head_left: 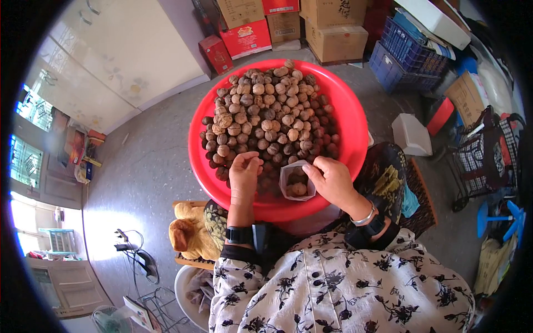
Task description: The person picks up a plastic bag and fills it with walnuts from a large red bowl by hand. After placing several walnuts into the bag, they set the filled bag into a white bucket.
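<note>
A big red basin (348,111) holds a heap of walnuts (266,105), some pale brown and some dark. At the basin's near side a small translucent plastic bag (310,187) stands with its mouth up and several walnuts inside. My right hand (332,180) pinches the bag's upper right edge between thumb and fingers. Left of the bag, my left hand (244,173) is over the near walnuts with its fingers curled together; what it holds, if anything, cannot be made out.
Cardboard boxes (336,43) and a red box (246,39) stand behind the basin. Blue crates (397,65) and a white foam box (411,135) are at the right. A white bucket (183,288) and cables (133,252) lie at the lower left.
</note>
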`<state>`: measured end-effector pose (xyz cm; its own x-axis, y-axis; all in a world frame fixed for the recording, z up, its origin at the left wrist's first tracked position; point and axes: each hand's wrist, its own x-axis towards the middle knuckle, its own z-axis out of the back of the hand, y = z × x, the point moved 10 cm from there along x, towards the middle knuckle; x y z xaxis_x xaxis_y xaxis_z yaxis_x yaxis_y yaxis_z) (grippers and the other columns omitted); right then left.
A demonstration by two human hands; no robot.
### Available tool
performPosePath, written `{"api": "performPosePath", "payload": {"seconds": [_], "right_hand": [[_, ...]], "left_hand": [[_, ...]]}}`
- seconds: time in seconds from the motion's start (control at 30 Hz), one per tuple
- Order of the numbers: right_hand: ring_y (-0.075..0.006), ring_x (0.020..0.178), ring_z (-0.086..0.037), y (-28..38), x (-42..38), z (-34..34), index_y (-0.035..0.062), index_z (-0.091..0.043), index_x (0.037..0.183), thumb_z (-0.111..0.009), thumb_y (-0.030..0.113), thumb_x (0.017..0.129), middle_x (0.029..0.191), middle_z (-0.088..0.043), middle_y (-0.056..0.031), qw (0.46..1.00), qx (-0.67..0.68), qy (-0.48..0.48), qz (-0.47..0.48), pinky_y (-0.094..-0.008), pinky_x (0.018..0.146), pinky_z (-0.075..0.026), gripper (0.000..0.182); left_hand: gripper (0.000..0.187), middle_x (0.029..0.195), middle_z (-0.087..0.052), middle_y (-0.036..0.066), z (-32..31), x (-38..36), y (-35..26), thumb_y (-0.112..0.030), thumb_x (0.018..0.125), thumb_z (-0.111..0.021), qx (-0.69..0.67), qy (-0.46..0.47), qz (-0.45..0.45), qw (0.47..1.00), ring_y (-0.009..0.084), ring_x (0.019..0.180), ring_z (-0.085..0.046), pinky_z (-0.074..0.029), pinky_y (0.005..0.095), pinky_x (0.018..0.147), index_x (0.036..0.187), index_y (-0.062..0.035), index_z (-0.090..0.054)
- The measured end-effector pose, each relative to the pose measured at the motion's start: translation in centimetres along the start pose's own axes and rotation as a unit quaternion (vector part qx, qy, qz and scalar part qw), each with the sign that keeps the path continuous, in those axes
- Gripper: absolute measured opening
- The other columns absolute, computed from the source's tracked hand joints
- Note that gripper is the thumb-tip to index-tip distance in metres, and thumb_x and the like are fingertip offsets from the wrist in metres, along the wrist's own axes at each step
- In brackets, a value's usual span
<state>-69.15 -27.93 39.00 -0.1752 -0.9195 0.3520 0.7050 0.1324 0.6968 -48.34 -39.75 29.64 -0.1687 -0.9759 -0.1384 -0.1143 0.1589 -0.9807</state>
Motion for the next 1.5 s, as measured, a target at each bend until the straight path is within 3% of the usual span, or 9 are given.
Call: {"api": "performPosePath", "payload": {"seconds": [0.47, 0.67, 0.73, 0.77, 0.8, 0.9, 1.07, 1.17, 1.5], "right_hand": [[-0.0414, 0.066, -0.06, 0.5, -0.2, -0.3, 0.0028, -0.055, 0.076, -0.065, 0.026, 0.092, 0.07, -0.059, -0.0192, 1.0, -0.018, 0.021, 0.003, -0.0475, 0.058, -0.047, 0.03], [-0.0411, 0.067, -0.061, 0.4, -0.1, -0.6, 0.0031, -0.057, 0.077, -0.065, 0.027, 0.093, 0.071, -0.061, -0.0188, 0.999, -0.019, 0.036, -0.004, -0.0471, 0.057, -0.047, 0.03], [-0.0406, 0.067, -0.061, 0.5, -0.2, -0.6, 0.0033, -0.058, 0.078, -0.065, 0.028, 0.092, 0.072, -0.061, -0.0187, 0.999, -0.023, 0.047, -0.015, -0.0467, 0.058, -0.048, 0.03], [-0.0406, 0.067, -0.061, 0.5, -0.2, -0.6, 0.0033, -0.058, 0.078, -0.065, 0.028, 0.092, 0.072, -0.061, -0.0187, 0.998, -0.024, 0.048, -0.013, -0.0467, 0.058, -0.048, 0.03], [-0.0406, 0.067, -0.061, 0.4, -0.2, -0.8, 0.0033, -0.058, 0.079, -0.065, 0.029, 0.092, 0.072, -0.062, -0.0187, 0.998, -0.024, 0.054, -0.015, -0.0466, 0.058, -0.048, 0.03], [-0.0406, 0.068, -0.061, 0.5, -0.2, -0.9, 0.003, -0.058, 0.079, -0.065, 0.029, 0.092, 0.072, -0.062, -0.0191, 0.998, -0.018, 0.063, -0.01, -0.0467, 0.058, -0.048, 0.03], [-0.0408, 0.068, -0.061, 0.7, -0.1, -1.0, 0.0023, -0.058, 0.077, -0.066, 0.028, 0.092, 0.072, -0.061, -0.02, 0.997, 0.002, 0.073, 0.0, -0.0468, 0.058, -0.047, 0.03], [-0.0397, 0.062, -0.056, 0.8, -0.1, -0.8, 0.0016, -0.055, 0.075, -0.067, 0.025, 0.091, 0.067, -0.055, -0.0196, 0.998, 0.02, 0.055, 0.01, -0.0441, 0.054, -0.043, 0.031], [-0.0394, 0.061, -0.056, 0.5, 0.1, -0.8, 0.0017, -0.054, 0.074, -0.068, 0.024, 0.09, 0.066, -0.055, -0.0197, 0.998, 0.027, 0.062, 0.011, -0.0439, 0.054, -0.043, 0.031]], "left_hand": [[0.014, 0.085, -0.065, 0.003, 0.9, -0.5, -0.1, -0.005, 0.091, -0.062, -0.008, -0.032, -0.005, 0.999, 0.0083, 0.075, -0.059, -0.049, 0.0211, 0.066, 0.105, -0.0023, -0.064], [0.015, 0.086, -0.068, 0.006, 0.9, 0.3, 1.3, -0.007, 0.088, -0.065, 0.145, -0.02, -0.033, 0.989, 0.0111, 0.073, -0.059, -0.049, 0.0244, 0.067, 0.102, -0.0014, -0.066], [0.017, 0.087, -0.069, 0.01, -0.2, -0.3, 0.4, -0.012, 0.085, -0.068, 0.312, 0.0, -0.051, 0.949, 0.0184, 0.079, -0.066, -0.052, 0.0295, 0.074, 0.098, -0.0013, -0.068], [0.022, 0.092, -0.07, 0.018, -0.7, -0.4, 0.4, -0.017, 0.082, -0.069, 0.385, 0.007, -0.039, 0.922, 0.0297, 0.09, -0.069, -0.054, 0.0374, 0.082, 0.097, -0.0018, -0.069], [0.022, 0.092, -0.07, 0.018, -0.7, -0.3, 0.9, -0.017, 0.082, -0.069, 0.384, 0.004, -0.04, 0.922, 0.0297, 0.09, -0.069, -0.054, 0.0374, 0.082, 0.097, -0.0018, -0.069], [0.028, 0.101, -0.069, 0.024, -2.5, -0.8, 2.3, -0.022, 0.08, -0.065, 0.551, 0.061, -0.078, 0.829, 0.0403, 0.099, -0.064, -0.051, 0.0477, 0.09, 0.1, -0.0025, -0.071], [0.029, 0.101, -0.069, 0.024, -2.9, 0.3, 7.9, -0.022, 0.08, -0.065, 0.602, 0.172, -0.011, 0.78, 0.0393, 0.104, -0.064, -0.051, 0.0469, 0.092, 0.101, -0.0034, -0.071], [0.025, 0.107, -0.067, 0.027, -5.2, -0.8, 8.9, -0.015, 0.083, -0.059, 0.656, 0.281, -0.085, 0.696, 0.0441, 0.099, -0.065, -0.052, 0.0484, 0.09, 0.098, 0.0037, -0.067], [0.023, 0.108, -0.067, 0.027, -5.0, -0.3, 12.2, -0.013, 0.083, -0.059, 0.664, 0.282, -0.031, 0.692, 0.0443, 0.097, -0.065, -0.053, 0.0486, 0.089, 0.095, 0.0037, -0.068]]}}
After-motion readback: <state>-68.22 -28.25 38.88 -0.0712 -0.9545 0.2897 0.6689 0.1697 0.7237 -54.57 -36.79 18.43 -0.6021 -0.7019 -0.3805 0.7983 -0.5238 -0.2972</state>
